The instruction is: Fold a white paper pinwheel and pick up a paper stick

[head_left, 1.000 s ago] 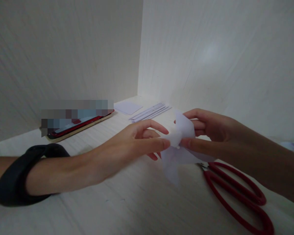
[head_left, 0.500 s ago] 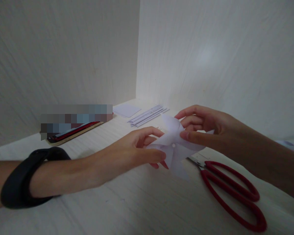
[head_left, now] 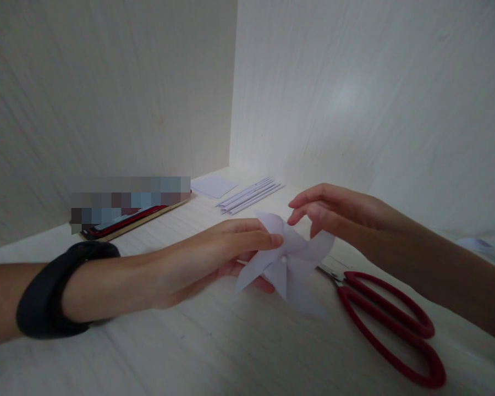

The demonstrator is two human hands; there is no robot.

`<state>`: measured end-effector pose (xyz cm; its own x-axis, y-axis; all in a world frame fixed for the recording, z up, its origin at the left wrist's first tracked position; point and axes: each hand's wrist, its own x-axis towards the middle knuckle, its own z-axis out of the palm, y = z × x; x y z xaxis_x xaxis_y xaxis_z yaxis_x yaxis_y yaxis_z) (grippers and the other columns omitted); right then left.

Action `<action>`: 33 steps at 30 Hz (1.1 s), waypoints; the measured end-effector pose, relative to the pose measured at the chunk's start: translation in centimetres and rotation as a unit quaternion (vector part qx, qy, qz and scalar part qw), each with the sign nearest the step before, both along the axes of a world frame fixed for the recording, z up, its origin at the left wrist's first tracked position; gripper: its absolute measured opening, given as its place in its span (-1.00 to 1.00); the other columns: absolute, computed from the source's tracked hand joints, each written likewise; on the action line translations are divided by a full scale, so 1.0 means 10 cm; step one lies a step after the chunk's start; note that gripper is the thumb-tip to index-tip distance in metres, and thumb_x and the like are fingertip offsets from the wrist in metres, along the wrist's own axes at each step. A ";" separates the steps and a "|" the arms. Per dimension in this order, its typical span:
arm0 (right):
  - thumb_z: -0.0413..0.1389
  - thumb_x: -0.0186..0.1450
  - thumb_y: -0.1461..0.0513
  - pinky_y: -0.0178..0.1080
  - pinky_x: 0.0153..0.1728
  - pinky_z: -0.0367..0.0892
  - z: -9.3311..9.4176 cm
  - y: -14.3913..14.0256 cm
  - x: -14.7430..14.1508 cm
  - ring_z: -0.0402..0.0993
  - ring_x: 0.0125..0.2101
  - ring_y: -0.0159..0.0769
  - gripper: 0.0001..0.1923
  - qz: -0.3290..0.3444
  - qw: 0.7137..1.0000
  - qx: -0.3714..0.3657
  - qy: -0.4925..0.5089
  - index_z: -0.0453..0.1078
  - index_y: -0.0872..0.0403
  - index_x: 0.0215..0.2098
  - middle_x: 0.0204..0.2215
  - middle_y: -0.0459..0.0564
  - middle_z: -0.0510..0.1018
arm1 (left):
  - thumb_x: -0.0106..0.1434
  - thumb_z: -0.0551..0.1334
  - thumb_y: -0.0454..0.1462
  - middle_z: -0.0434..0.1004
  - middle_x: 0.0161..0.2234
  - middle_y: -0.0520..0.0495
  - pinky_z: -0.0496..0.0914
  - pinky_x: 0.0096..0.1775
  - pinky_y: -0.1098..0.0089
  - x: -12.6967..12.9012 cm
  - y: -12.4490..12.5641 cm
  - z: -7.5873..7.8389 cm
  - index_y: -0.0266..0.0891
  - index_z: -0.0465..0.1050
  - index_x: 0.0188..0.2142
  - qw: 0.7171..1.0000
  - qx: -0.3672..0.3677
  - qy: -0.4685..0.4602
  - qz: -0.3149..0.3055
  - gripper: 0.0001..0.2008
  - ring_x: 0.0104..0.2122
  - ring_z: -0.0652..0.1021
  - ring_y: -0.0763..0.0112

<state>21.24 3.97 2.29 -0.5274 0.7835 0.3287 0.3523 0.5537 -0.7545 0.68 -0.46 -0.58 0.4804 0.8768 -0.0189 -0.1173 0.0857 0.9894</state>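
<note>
Pinwheel now lower, left hand only; right hand let go.

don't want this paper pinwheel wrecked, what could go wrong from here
1. The left hand grips the pinwheel by its thin blades; a hard pinch could crease or tear them.
2. The right hand hovers at the upper blades and could flatten their curl.
3. The scissors lie on the table just right of the pinwheel; a lowered blade may snag on their tips.

phone screen pixelated
</note>
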 end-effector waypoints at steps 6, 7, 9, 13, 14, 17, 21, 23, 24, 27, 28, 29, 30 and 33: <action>0.02 0.37 0.04 -0.19 -0.25 0.38 -0.03 0.14 0.02 0.50 -0.33 -0.25 -0.66 0.001 0.997 -0.080 0.014 0.53 0.07 -0.28 -0.28 0.04 0.63 | 0.30 0.23 -0.18 0.57 -0.26 -0.07 0.48 -0.23 0.42 0.02 0.01 0.02 -0.25 0.55 -0.23 0.998 0.006 -0.047 0.039 -0.81 -0.27 0.53 0.38; 0.01 0.37 0.02 -0.17 -0.22 0.37 -0.04 0.17 0.03 0.51 -0.30 -0.22 -0.63 0.013 0.992 -0.119 0.027 0.53 0.08 -0.27 -0.27 0.06 0.64 | 0.31 0.21 -0.20 0.57 -0.26 -0.06 0.48 -0.22 0.42 0.02 0.02 0.02 -0.25 0.55 -0.23 0.998 0.012 -0.057 0.032 -0.81 -0.26 0.53 0.38; 0.00 0.36 -0.06 -0.14 -0.18 0.35 -0.09 0.22 0.06 0.51 -0.27 -0.18 -0.54 0.033 0.981 -0.184 0.058 0.54 0.11 -0.25 -0.26 0.10 0.64 | 0.33 0.19 -0.21 0.56 -0.27 -0.04 0.47 -0.22 0.45 0.02 0.03 0.02 -0.24 0.56 -0.24 0.997 0.030 -0.068 0.023 -0.81 -0.27 0.52 0.41; 0.01 0.31 -0.16 -0.15 -0.17 0.33 -0.15 0.28 0.09 0.50 -0.24 -0.20 -0.46 0.043 0.963 -0.241 0.116 0.55 0.09 -0.24 -0.23 0.10 0.63 | 0.34 0.18 -0.22 0.56 -0.23 -0.07 0.47 -0.21 0.41 0.01 0.02 0.01 -0.25 0.55 -0.21 0.997 0.035 -0.063 0.040 -0.80 -0.25 0.51 0.39; 0.02 0.31 -0.16 -0.17 -0.19 0.32 -0.16 0.29 0.10 0.49 -0.26 -0.23 -0.48 0.041 0.961 -0.246 0.122 0.54 0.08 -0.24 -0.23 0.08 0.63 | 0.34 0.18 -0.21 0.57 -0.21 -0.09 0.48 -0.21 0.39 0.01 0.03 0.00 -0.26 0.54 -0.20 0.997 0.030 -0.059 0.045 -0.80 -0.24 0.51 0.37; 0.06 0.29 -0.16 -0.22 -0.32 0.32 -0.17 0.28 0.11 0.46 -0.39 -0.32 -0.50 0.049 0.958 -0.257 0.120 0.52 0.09 -0.27 -0.34 0.02 0.59 | 0.32 0.20 -0.15 0.58 -0.18 -0.13 0.49 -0.20 0.32 0.00 0.04 -0.03 -0.27 0.53 -0.17 0.998 0.015 -0.041 0.043 -0.75 -0.22 0.53 0.31; 0.12 0.28 -0.05 -0.23 -0.36 0.35 -0.12 0.26 0.09 0.47 -0.46 -0.36 -0.62 0.051 0.959 -0.253 0.117 0.51 0.11 -0.31 -0.33 0.01 0.58 | 0.27 0.26 -0.17 0.59 -0.19 -0.15 0.47 -0.08 0.22 -0.02 0.06 -0.07 -0.29 0.53 -0.26 0.998 0.010 -0.039 0.037 -0.80 -0.16 0.54 0.23; 0.16 0.25 0.10 -0.24 -0.34 0.35 -0.11 0.26 0.09 0.48 -0.46 -0.38 -0.77 0.042 0.965 -0.246 0.082 0.52 0.10 -0.31 -0.33 0.00 0.58 | 0.25 0.29 -0.20 0.59 -0.20 -0.15 0.45 -0.04 0.20 -0.01 0.05 -0.05 -0.29 0.51 -0.29 0.997 0.005 -0.041 0.058 -0.83 -0.16 0.54 0.23; 0.18 0.22 0.17 -0.26 -0.36 0.34 -0.11 0.27 0.08 0.48 -0.47 -0.39 -0.84 0.040 0.968 -0.243 0.055 0.52 0.10 -0.33 -0.36 -0.02 0.58 | 0.23 0.31 -0.21 0.59 -0.20 -0.14 0.44 -0.04 0.21 -0.01 0.04 -0.03 -0.29 0.51 -0.29 0.997 -0.001 -0.036 0.069 -0.84 -0.16 0.54 0.24; 0.21 0.12 0.27 -0.30 -0.46 0.25 -0.16 0.30 0.07 0.41 -0.56 -0.42 -0.98 0.069 0.971 -0.228 -0.018 0.50 0.07 -0.46 -0.53 -0.12 0.52 | 0.11 0.38 -0.30 0.60 -0.18 -0.12 0.41 -0.07 0.28 0.01 0.01 0.03 -0.29 0.49 -0.24 0.996 -0.006 0.000 0.085 -0.79 -0.17 0.55 0.28; 0.21 0.11 0.28 -0.31 -0.48 0.23 -0.18 0.30 0.07 0.39 -0.58 -0.43 -0.97 0.093 0.970 -0.221 -0.026 0.48 0.06 -0.49 -0.57 -0.14 0.50 | 0.07 0.40 -0.35 0.60 -0.18 -0.10 0.41 -0.08 0.30 0.02 0.00 0.04 -0.28 0.48 -0.21 0.996 -0.006 0.015 0.084 -0.74 -0.19 0.55 0.30; 0.20 0.11 0.29 -0.32 -0.50 0.21 -0.21 0.30 0.06 0.36 -0.58 -0.43 -0.96 0.115 0.969 -0.215 -0.027 0.48 0.05 -0.50 -0.59 -0.16 0.48 | 0.05 0.40 -0.38 0.60 -0.18 -0.09 0.39 -0.09 0.32 0.02 0.00 0.05 -0.26 0.47 -0.19 0.996 -0.007 0.030 0.081 -0.70 -0.20 0.56 0.32; 0.19 0.12 0.29 -0.32 -0.51 0.20 -0.23 0.30 0.05 0.34 -0.58 -0.43 -0.95 0.132 0.968 -0.211 -0.022 0.48 0.04 -0.50 -0.59 -0.17 0.47 | 0.03 0.39 -0.41 0.61 -0.19 -0.07 0.38 -0.11 0.33 0.02 0.00 0.05 -0.25 0.45 -0.17 0.996 -0.007 0.041 0.079 -0.66 -0.21 0.56 0.33; 0.19 0.12 0.30 -0.34 -0.51 0.23 -0.27 0.27 0.02 0.33 -0.56 -0.44 -0.95 0.148 0.969 -0.196 -0.008 0.49 0.03 -0.45 -0.54 -0.17 0.50 | 0.02 0.37 -0.46 0.61 -0.20 -0.01 0.36 -0.13 0.37 0.01 0.02 0.03 -0.21 0.39 -0.11 0.994 -0.009 0.063 0.089 -0.58 -0.22 0.57 0.38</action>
